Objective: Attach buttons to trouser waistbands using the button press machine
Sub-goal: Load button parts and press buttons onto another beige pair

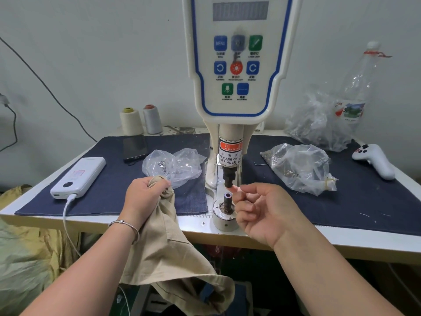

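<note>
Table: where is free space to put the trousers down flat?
Bare dark cloth lies between the power bank and the left plastic bag. More shows at the front right, below the right bag and the white controller. Around the press it is crowded: the right hand is there.

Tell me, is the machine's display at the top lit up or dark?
Dark, it seems. The display shows only faint grey digit segments, with no bright numbers. Whether the machine itself is powered, I cannot tell.
</note>
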Action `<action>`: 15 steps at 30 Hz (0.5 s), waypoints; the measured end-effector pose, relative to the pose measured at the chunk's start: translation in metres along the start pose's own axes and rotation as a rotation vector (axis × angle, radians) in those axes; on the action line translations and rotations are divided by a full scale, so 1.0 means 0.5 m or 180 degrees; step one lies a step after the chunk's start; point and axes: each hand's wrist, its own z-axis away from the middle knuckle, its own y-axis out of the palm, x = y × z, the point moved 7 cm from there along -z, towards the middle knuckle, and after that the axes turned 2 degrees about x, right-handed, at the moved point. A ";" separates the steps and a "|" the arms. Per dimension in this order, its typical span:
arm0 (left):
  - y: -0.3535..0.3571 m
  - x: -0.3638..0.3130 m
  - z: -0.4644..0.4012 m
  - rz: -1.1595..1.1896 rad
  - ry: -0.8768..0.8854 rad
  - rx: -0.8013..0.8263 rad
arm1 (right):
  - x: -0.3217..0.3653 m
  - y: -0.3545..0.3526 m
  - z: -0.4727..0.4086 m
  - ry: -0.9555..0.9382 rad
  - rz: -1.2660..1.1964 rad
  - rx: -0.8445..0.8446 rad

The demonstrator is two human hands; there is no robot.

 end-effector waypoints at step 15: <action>0.003 0.001 0.003 0.0364 0.0068 0.0040 | -0.067 0.007 0.073 -0.1365 0.0952 -0.0446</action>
